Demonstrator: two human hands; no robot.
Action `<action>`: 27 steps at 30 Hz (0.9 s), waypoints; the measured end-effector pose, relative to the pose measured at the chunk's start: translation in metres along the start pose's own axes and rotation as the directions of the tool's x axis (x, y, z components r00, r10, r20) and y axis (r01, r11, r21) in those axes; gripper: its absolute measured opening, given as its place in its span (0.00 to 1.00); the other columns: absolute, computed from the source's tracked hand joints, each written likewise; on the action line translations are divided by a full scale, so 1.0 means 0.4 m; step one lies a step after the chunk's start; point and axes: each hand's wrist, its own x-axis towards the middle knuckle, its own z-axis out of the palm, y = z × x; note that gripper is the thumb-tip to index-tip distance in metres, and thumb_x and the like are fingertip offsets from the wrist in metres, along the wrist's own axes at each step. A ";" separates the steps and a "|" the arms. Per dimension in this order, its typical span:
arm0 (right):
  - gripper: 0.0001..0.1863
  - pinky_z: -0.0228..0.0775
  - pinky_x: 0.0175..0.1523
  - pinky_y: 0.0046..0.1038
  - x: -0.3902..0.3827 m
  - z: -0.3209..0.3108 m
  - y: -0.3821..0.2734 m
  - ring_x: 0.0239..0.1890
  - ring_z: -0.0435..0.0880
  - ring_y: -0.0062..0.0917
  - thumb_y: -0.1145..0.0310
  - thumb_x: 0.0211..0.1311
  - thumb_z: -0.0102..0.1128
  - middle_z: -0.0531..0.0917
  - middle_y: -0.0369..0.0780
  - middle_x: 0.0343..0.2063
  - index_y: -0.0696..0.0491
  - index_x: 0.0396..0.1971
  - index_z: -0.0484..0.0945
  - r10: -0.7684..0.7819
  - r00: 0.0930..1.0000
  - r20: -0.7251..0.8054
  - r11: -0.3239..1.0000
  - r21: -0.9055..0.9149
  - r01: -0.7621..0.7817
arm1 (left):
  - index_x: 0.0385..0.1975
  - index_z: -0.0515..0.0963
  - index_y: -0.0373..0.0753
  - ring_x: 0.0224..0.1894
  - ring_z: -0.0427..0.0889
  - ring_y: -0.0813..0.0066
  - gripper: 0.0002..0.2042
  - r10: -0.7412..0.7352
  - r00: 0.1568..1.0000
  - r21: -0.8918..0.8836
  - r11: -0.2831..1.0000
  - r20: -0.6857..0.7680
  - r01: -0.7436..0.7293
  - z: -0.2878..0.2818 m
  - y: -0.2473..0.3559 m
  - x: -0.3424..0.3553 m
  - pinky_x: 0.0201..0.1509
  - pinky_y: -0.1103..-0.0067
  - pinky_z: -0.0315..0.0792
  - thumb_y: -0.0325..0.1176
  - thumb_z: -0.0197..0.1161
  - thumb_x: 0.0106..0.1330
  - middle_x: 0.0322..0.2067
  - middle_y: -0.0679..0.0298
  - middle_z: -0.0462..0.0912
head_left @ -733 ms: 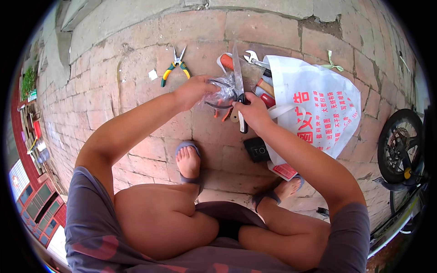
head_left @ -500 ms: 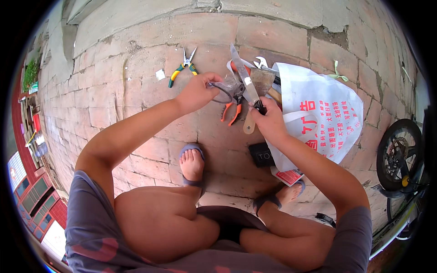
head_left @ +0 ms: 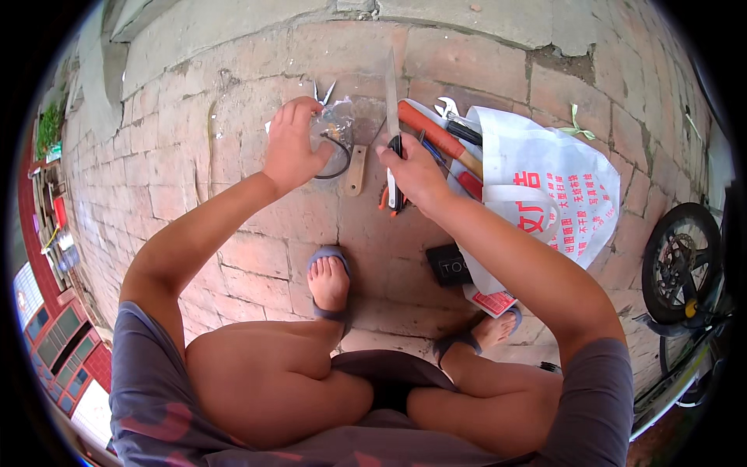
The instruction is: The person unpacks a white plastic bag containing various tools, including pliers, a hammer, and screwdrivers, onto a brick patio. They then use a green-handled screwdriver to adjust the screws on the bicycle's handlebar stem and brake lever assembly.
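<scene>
My right hand (head_left: 416,173) is closed around the black handle of a knife (head_left: 391,97), its long blade pointing away from me. My left hand (head_left: 294,148) has its fingers apart, over a clear plastic bag (head_left: 339,121) with small things inside and a black cable loop (head_left: 345,159). Between my hands is a scraper with a wooden handle (head_left: 356,171), its blade hard to make out. Orange-handled pliers (head_left: 384,199) show in part below my right hand. Beyond my left hand, only the jaws of the needle-nose pliers (head_left: 324,93) show.
On the right lies a white carrier bag (head_left: 580,179) with red print. At its mouth are an orange-handled tool (head_left: 430,128), an adjustable wrench (head_left: 446,106) and other handles. A black box (head_left: 447,266) is nearer me. A wheel (head_left: 682,265) stands far right on the brick paving.
My left hand has shifted left and spread its fingers by the plastic bag. My right hand moved left with the knife, whose blade now points straighter away. The scraper is farther left.
</scene>
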 end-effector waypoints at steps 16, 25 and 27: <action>0.14 0.74 0.43 0.35 -0.018 -0.204 0.023 0.42 0.77 0.37 0.71 0.48 0.62 0.74 0.42 0.38 0.55 0.37 0.75 -0.645 0.762 0.059 0.259 -0.921 0.291 | 0.23 0.81 0.38 0.24 0.84 0.64 0.28 -0.143 0.633 0.243 0.967 0.761 -0.073 0.159 0.238 0.069 0.26 0.73 0.75 0.63 0.55 0.56 0.17 0.62 0.82; 0.17 0.75 0.35 0.39 -0.076 -0.270 -0.024 0.28 0.80 0.40 0.66 0.45 0.65 0.76 0.45 0.32 0.56 0.35 0.72 -0.543 0.838 0.055 0.344 -0.896 0.282 | 0.11 0.77 0.41 0.20 0.82 0.72 0.21 -0.304 0.657 0.202 0.952 0.690 0.228 0.019 0.256 0.048 0.27 0.76 0.75 0.53 0.54 0.53 0.10 0.68 0.79; 0.18 0.74 0.35 0.38 -0.109 -0.292 -0.094 0.27 0.81 0.41 0.65 0.45 0.64 0.77 0.45 0.32 0.57 0.36 0.71 -0.526 0.849 0.049 0.443 -0.837 0.322 | 0.10 0.77 0.39 0.18 0.81 0.68 0.22 -0.116 0.885 0.191 0.981 0.451 0.031 0.002 0.230 0.029 0.27 0.74 0.75 0.51 0.54 0.54 0.09 0.67 0.78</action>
